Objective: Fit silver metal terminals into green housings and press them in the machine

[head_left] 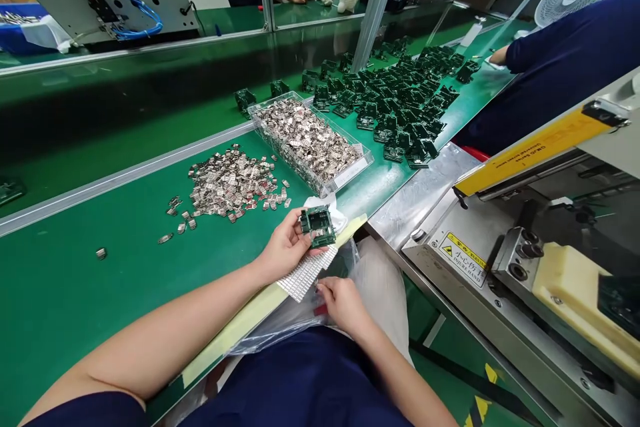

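My left hand point(286, 245) grips a dark green square part point(318, 225) with a frame-like opening, held above the table's front edge. Just below it lies a sheet of small silvery pieces in a grid point(306, 275), over a pale yellow strip point(235, 327) along the edge. My right hand point(342, 300) is lower and to the right, thumb and fingers pinched together near the sheet's lower corner; what they hold is too small to make out. Beyond my left hand lies a loose pile of small metal pieces point(230, 180), with a clear tray of similar pieces point(367, 159) to its right.
Many dark green parts point(400, 100) cover the back right of the green table point(60, 320). A machine with a yellow rail point(530, 153) stands at the right. Two other people point(575, 67) work further off. A metal post point(377, 10) rises behind the tray.
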A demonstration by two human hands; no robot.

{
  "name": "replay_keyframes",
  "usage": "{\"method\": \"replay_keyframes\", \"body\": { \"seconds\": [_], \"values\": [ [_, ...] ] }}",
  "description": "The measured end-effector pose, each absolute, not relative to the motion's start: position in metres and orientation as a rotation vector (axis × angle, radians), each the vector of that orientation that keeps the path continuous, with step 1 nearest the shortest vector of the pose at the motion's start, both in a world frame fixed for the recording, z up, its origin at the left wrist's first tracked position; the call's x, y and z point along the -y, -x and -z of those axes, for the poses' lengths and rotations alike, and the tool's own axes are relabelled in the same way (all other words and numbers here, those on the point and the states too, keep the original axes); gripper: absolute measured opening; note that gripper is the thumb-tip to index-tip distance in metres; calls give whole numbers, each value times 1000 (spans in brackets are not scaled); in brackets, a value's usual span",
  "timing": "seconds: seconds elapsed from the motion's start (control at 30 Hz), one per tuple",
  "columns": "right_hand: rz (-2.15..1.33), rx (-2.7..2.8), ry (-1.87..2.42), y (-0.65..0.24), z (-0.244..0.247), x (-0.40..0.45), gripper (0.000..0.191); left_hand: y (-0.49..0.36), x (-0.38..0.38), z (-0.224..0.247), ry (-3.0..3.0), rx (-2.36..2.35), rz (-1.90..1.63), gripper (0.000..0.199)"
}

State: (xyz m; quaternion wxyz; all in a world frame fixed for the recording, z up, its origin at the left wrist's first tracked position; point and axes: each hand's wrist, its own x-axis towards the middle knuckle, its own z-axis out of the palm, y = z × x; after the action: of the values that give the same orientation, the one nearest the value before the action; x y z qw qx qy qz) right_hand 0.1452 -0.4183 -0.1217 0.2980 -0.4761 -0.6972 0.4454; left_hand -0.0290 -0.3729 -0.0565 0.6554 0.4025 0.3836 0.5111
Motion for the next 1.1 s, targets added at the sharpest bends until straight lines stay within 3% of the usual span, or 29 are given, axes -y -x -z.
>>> {"method": "replay_keyframes", "body": {
  "seconds": [0.17,0.33,0.7,0.93,1.07,1.1],
  "values": [
    [-1095,1770,1381,-162,70,410,17,28,377,57,-970,-862,-1210,44],
    [-799,1756,1168,-148,32,392,17,30,382,62,-1188,-966,-1206,40],
    [-687,1692,1243,-118,38,383,14,32,387,64,-1453,-1072,-1149,34],
    [-933,1495,1264,-121,43,377,28,32,388,66,-1425,-1045,-1129,37],
    [-1065,1498,1128,-143,36,380,16,32,388,57,-1367,-1068,-1171,43],
    [-1047,1556,1085,-152,31,383,21,30,388,52,-1366,-1071,-1158,43]
  ]
}}
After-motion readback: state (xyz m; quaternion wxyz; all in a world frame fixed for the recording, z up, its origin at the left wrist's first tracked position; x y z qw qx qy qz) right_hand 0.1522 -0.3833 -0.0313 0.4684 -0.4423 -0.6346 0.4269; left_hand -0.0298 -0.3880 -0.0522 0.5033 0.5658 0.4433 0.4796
